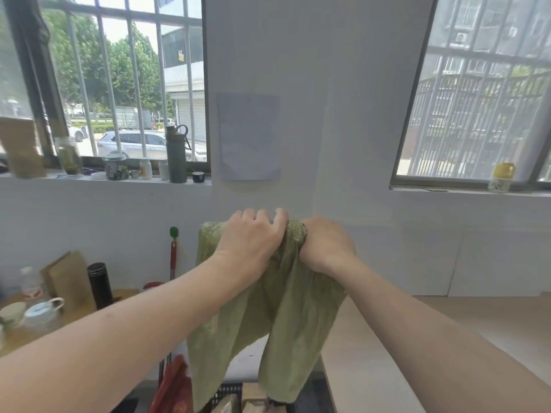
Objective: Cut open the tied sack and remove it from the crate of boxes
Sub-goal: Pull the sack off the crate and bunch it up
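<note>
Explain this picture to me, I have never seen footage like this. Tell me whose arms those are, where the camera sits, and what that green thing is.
There is no machine here. A person works with bare hands, and the single picture comes from a camera worn on their head, looking forward and down. So the two arms are the wearer's own. The left hand and the right hand both grip the bunched top of a green sack, held up in front of a white wall so that it hangs down. Under it, at the bottom edge, part of a black crate shows, with what look like boxes inside. A black flask stands on the table to the left.
</note>
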### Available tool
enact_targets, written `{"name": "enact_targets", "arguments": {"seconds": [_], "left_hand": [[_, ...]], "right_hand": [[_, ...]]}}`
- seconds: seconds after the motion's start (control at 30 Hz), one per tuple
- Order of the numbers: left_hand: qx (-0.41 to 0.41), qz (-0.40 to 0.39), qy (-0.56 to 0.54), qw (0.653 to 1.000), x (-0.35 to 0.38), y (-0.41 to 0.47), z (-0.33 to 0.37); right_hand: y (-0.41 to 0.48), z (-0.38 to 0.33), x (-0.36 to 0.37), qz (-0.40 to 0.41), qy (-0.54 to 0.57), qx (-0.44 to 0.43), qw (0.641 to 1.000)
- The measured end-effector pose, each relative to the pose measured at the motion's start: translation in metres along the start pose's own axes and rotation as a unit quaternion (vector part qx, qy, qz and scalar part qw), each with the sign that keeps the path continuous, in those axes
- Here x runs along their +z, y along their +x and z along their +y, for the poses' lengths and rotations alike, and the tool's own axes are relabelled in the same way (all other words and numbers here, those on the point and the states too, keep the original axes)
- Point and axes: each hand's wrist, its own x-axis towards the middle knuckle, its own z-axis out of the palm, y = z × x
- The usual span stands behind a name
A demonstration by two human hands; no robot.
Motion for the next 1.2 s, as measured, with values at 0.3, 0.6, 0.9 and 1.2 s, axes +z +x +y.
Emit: {"name": "enact_targets", "arguments": {"seconds": [0.3, 0.6, 0.9, 1.2], "left_hand": [[0.004, -0.021, -0.043, 0.999, -0.006, 0.004, 0.006], [-0.103, -0.065, -0.231, 0.965, -0.015, 0.023, 0.001], [-0.128, -0.123, -0.446, 0.877, -0.029, 0.031, 0.0], [-0.028, -0.208, -0.471, 0.857, -0.031, 0.023, -0.01]], "right_hand": [[0.002, 0.015, 0.0, -0.038, 0.031, -0.039, 0.998], [-0.017, 0.019, 0.001, 0.195, -0.197, -0.119, 0.953], [-0.008, 0.031, 0.005, 0.313, -0.209, -0.139, 0.916], [-0.012, 0.024, -0.002, 0.239, -0.213, -0.138, 0.937]]}}
